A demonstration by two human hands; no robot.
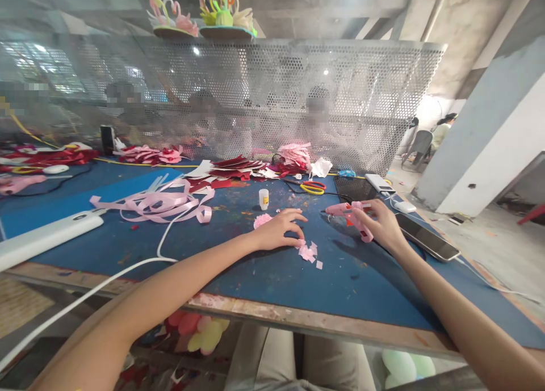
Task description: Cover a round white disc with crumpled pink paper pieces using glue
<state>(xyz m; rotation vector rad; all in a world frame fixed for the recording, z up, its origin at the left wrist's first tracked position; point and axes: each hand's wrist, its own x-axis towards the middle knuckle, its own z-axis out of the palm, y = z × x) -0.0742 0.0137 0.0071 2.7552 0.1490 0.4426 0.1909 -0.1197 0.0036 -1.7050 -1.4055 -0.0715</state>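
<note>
My right hand (383, 226) is wrapped round the handle of a pink glue gun (340, 209), its dark nozzle pointing left above the blue tabletop. My left hand (281, 230) rests low over the table, fingers apart and curved. Its lower fingertip reaches the edge of a small pile of pale pink paper pieces (307, 251); whether it presses on one I cannot tell. Just behind that hand lies a pink ruffled ball (261, 221), partly hidden by it. A small white bottle with a yellow label (264, 199) stands upright a little farther back.
Pink ribbon (166, 201) lies in loops at left, near a white power strip (51, 238) and its cable. Red and pink strips (230, 169) line the back below a perforated metal screen (255, 96). Scissors (313, 187), a power bank (380, 184) and a phone (426, 236) lie at right.
</note>
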